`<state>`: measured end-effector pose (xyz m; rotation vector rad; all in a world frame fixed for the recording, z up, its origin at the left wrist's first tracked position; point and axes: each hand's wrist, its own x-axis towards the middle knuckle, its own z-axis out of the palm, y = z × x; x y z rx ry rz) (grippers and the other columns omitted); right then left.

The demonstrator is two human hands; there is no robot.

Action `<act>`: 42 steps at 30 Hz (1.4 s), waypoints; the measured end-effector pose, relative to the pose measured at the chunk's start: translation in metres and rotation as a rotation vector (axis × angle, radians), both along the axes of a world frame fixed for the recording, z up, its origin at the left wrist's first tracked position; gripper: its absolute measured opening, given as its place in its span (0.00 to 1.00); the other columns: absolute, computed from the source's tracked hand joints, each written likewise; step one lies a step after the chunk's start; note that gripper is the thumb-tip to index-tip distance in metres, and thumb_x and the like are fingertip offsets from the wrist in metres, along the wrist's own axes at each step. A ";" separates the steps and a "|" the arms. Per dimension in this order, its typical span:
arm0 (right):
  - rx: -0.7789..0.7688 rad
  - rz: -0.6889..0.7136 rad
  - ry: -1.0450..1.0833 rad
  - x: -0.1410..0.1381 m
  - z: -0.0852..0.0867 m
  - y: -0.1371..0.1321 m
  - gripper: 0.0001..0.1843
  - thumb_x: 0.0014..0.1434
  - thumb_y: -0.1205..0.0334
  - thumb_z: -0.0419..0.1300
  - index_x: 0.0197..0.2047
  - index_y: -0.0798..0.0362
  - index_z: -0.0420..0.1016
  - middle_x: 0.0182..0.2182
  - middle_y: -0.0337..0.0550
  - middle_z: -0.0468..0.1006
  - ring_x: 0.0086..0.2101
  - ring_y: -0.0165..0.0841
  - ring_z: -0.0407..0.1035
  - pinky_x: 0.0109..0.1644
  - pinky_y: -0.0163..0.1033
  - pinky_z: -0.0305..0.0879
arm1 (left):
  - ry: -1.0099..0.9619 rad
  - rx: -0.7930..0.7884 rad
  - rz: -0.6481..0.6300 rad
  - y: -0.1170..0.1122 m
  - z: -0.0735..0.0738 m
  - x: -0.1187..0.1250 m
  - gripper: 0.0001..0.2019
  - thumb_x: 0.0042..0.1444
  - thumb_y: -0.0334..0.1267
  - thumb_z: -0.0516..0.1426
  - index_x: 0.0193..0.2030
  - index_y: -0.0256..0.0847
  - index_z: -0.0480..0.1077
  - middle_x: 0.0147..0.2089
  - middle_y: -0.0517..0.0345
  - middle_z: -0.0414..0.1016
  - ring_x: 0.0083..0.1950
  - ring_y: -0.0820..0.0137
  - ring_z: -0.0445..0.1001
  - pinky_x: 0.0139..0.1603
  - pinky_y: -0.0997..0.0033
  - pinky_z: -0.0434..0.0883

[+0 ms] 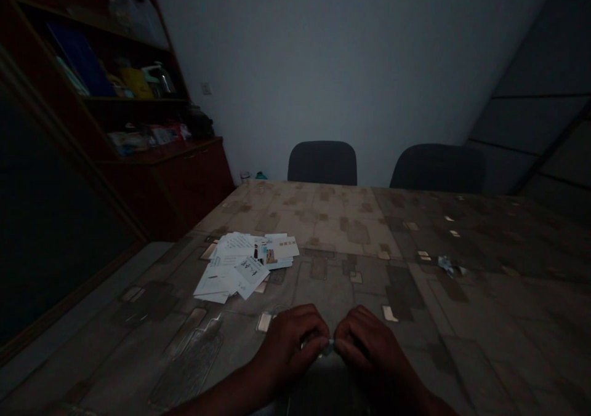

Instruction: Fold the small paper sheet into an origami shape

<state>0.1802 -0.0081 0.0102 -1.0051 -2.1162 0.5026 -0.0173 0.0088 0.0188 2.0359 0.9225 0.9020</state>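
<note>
My left hand (298, 339) and my right hand (367, 339) meet near the front of the table, both closed with thumbs and fingertips pinched. Between them shows a small pale, slightly shiny piece (329, 346), gripped from both sides; most of it is hidden by the fingers and its kind cannot be made out. Beneath the hands lies a dark, flat area (323, 386), too dim to name. Left of the hands and farther back, a loose pile of white printed cards (226, 268) overlaps on the patterned tablecloth (323, 219).
A crumpled scrap (447, 264) lies on the right part of the table. Two dark chairs (322, 162) stand at the far side against the wall. A reddish wooden cabinet (184, 182) with filled shelves is at the left. The room is dim.
</note>
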 end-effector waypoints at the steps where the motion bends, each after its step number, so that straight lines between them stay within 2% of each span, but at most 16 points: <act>1: 0.009 -0.002 0.002 0.000 0.000 0.000 0.12 0.67 0.62 0.52 0.30 0.52 0.66 0.26 0.38 0.69 0.29 0.32 0.64 0.32 0.35 0.57 | 0.004 0.004 0.008 0.000 0.000 0.000 0.09 0.56 0.37 0.56 0.28 0.37 0.73 0.27 0.58 0.69 0.29 0.71 0.67 0.30 0.75 0.58; 7: 0.021 -0.071 0.022 0.001 -0.002 0.001 0.10 0.65 0.64 0.52 0.30 0.51 0.65 0.26 0.37 0.68 0.29 0.32 0.63 0.32 0.36 0.56 | 0.052 -0.065 0.061 0.001 0.002 -0.001 0.07 0.56 0.36 0.57 0.28 0.38 0.73 0.27 0.59 0.71 0.30 0.71 0.69 0.31 0.75 0.60; 15: 0.014 -0.058 0.013 0.002 -0.004 0.000 0.05 0.64 0.66 0.53 0.35 0.50 0.67 0.28 0.37 0.70 0.31 0.32 0.64 0.35 0.37 0.57 | 0.056 0.047 0.025 0.001 0.004 -0.004 0.10 0.60 0.37 0.53 0.29 0.38 0.72 0.28 0.57 0.70 0.31 0.70 0.69 0.33 0.74 0.60; 19: 0.033 -0.012 0.004 -0.001 -0.003 0.000 0.09 0.67 0.65 0.49 0.34 0.51 0.66 0.29 0.38 0.70 0.32 0.33 0.64 0.37 0.37 0.58 | 0.072 0.055 0.030 -0.001 0.002 -0.003 0.10 0.60 0.36 0.53 0.29 0.38 0.71 0.28 0.58 0.69 0.32 0.70 0.69 0.33 0.74 0.59; 25: 0.058 -0.064 -0.038 -0.002 0.002 0.000 0.10 0.66 0.68 0.50 0.31 0.51 0.64 0.28 0.38 0.70 0.30 0.32 0.64 0.34 0.37 0.57 | 0.099 0.057 0.053 -0.001 0.001 0.000 0.09 0.59 0.36 0.53 0.29 0.38 0.71 0.28 0.58 0.69 0.31 0.70 0.68 0.32 0.74 0.58; 30: -0.021 -0.089 -0.031 -0.001 -0.002 -0.002 0.06 0.61 0.70 0.53 0.34 0.51 0.67 0.29 0.38 0.71 0.31 0.32 0.66 0.35 0.36 0.58 | 0.110 0.019 0.083 -0.001 0.001 0.000 0.09 0.58 0.36 0.55 0.28 0.37 0.71 0.27 0.59 0.69 0.29 0.71 0.68 0.31 0.75 0.57; 35: -0.053 -0.079 -0.008 -0.003 0.000 -0.001 0.08 0.62 0.68 0.52 0.30 0.51 0.66 0.27 0.38 0.71 0.29 0.31 0.65 0.34 0.35 0.58 | 0.105 -0.039 0.091 -0.002 0.001 0.001 0.08 0.56 0.35 0.56 0.27 0.37 0.71 0.27 0.60 0.69 0.29 0.71 0.67 0.31 0.75 0.57; 42: -0.329 -0.227 0.168 0.001 0.011 -0.002 0.12 0.63 0.56 0.52 0.29 0.51 0.67 0.24 0.36 0.69 0.27 0.31 0.64 0.30 0.34 0.56 | -0.052 -0.165 0.083 -0.002 0.009 0.001 0.11 0.60 0.42 0.54 0.34 0.39 0.73 0.30 0.59 0.71 0.32 0.70 0.68 0.32 0.75 0.61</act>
